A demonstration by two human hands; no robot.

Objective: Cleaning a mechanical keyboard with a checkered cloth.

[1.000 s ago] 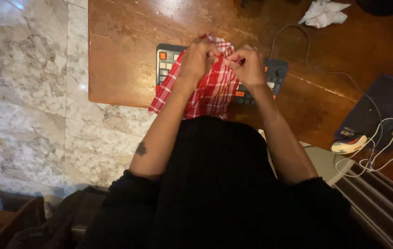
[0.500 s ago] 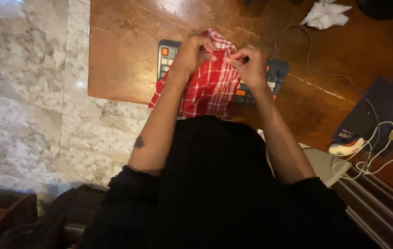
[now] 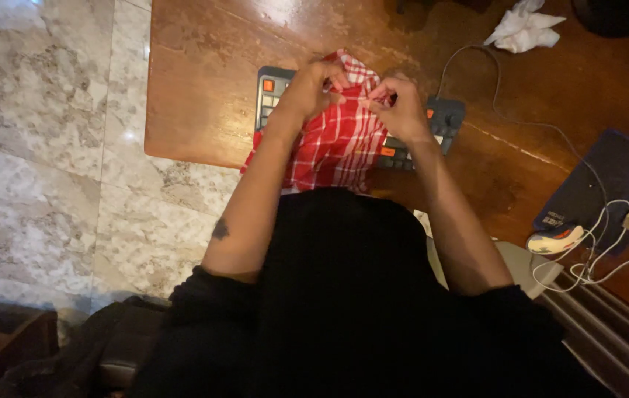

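At the far left lies a pale marble floor, and in the near left corner a dark bag or seat sits in shadow, too dim to identify and cut off by the frame's lower edge. The wooden tabletop starts just right of the floor, its left edge and near corner plainly visible. On it rests a grey keyboard with orange keys; only its left end and a strip at its right end show, the middle being covered by a red and white checked cloth. The cloth hangs from the far side down toward the person's black-clad body, which hides its lower edge. The left hand is closed on the cloth's upper left part, fingers curled into the fabric. Just beside it, the right hand pinches the top edge, fingertips bunched together; what lies between the two hands is hard to make out. Farther right, a thin cable curves across the wood, a crumpled white tissue lies at the far edge, and a dark pouch sits near tangled white cables, partly cut off at the right.
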